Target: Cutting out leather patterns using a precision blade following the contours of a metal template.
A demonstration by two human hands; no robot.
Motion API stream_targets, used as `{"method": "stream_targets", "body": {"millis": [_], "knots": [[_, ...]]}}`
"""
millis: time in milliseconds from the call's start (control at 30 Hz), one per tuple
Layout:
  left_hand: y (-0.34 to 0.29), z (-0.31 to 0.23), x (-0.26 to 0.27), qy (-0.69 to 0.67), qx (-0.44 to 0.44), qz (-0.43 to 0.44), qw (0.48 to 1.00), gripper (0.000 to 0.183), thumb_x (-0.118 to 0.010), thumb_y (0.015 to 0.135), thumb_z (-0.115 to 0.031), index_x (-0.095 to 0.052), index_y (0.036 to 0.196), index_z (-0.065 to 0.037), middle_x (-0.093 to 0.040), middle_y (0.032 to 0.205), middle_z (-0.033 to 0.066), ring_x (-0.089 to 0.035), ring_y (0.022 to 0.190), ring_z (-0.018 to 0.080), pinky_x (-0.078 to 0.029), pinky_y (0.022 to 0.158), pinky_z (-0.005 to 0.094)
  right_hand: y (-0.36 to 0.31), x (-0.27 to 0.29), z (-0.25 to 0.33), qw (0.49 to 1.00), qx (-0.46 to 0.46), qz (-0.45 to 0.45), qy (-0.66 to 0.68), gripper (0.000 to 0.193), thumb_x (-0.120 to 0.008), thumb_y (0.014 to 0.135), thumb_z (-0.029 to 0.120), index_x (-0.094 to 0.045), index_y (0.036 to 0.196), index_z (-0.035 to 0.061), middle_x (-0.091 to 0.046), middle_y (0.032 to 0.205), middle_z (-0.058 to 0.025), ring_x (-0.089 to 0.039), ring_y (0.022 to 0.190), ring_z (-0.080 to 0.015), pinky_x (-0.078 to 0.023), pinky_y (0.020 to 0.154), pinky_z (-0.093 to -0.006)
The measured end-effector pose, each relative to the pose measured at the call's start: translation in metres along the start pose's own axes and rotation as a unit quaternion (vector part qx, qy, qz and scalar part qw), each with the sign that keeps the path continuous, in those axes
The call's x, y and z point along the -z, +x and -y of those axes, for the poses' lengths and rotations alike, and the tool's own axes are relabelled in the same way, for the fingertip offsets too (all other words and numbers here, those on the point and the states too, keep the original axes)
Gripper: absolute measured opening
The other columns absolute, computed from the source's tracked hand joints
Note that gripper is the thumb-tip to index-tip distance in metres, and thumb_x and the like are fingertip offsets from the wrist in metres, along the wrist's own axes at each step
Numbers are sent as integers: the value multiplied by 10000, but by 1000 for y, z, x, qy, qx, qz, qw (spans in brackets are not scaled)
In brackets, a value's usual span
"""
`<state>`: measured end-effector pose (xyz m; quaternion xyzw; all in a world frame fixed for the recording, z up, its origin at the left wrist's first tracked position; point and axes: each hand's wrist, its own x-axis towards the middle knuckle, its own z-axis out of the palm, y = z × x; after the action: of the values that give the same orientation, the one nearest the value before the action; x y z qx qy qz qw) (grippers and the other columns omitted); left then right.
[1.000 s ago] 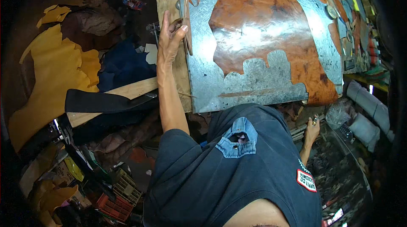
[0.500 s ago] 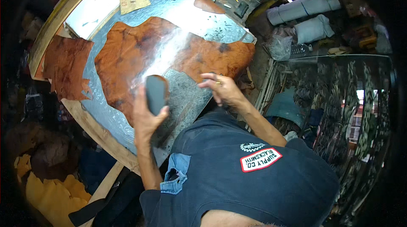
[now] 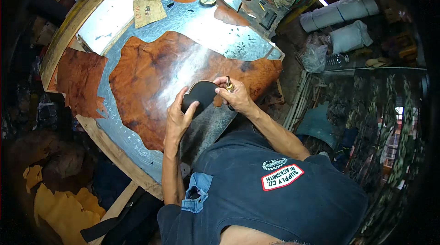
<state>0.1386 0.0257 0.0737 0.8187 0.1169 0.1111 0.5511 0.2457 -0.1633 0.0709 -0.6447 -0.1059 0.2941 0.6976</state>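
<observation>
Above the near part of the worktable, a black leather piece [image 3: 200,97] with a rounded, tan-edged top is held up. My left hand [image 3: 178,116] is closed on its left side, thumb across the dark face. My right hand [image 3: 239,97] is closed on a small pointed hand tool [image 3: 229,84] with a brass collar; its fingertips also touch the leather's right edge. The tool's tip points away from me, and its handle is hidden in the palm. Behind both hands spreads a large mottled brown hide [image 3: 146,80].
The metal-topped table [image 3: 130,137] has a wooden rim [image 3: 117,162]. A ragged brown leather piece [image 3: 82,80] lies at its left. Farther back are a tan template [image 3: 149,9], a round tin [image 3: 207,0] and leather offcuts [image 3: 229,15]. Yellow leather [image 3: 66,210] lies low at the left.
My right hand has come in from the right to the leather's edge, and the brass-collared tool now shows. The black piece has moved right and turned to lie flatter in my left hand.
</observation>
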Motion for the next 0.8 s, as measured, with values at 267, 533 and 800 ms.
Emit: {"method": "stream_targets", "body": {"millis": [267, 533, 800], "knots": [[32, 26, -36, 233, -100, 15, 967, 386, -617, 714, 93, -598, 1078, -33, -612, 958, 163, -586, 903, 363, -463, 806, 432, 41, 18, -25, 994, -32, -50, -90, 398, -572, 896, 55, -573, 1293, 31, -519, 761, 77, -448, 625, -23, -398, 557, -208], [32, 12, -45, 236, -77, -22, 968, 457, -635, 692, 92, -549, 1127, -19, -589, 991, 169, -575, 925, 363, -462, 816, 436, 52, 20, -11, 979, -27, 51, -195, 604, -539, 848, 72, -440, 1444, 68, -619, 900, -72, -554, 759, -129, -479, 735, -293], [46, 10, -48, 259, -50, -13, 965, 300, -632, 791, 17, -563, 1082, 0, -578, 909, 176, -579, 827, 343, -470, 747, 427, 75, 39, -15, 968, 40, 114, -219, 563, -587, 897, 115, -422, 1425, 14, -497, 1398, -237, -497, 1286, -351, -391, 1085, -390]]}}
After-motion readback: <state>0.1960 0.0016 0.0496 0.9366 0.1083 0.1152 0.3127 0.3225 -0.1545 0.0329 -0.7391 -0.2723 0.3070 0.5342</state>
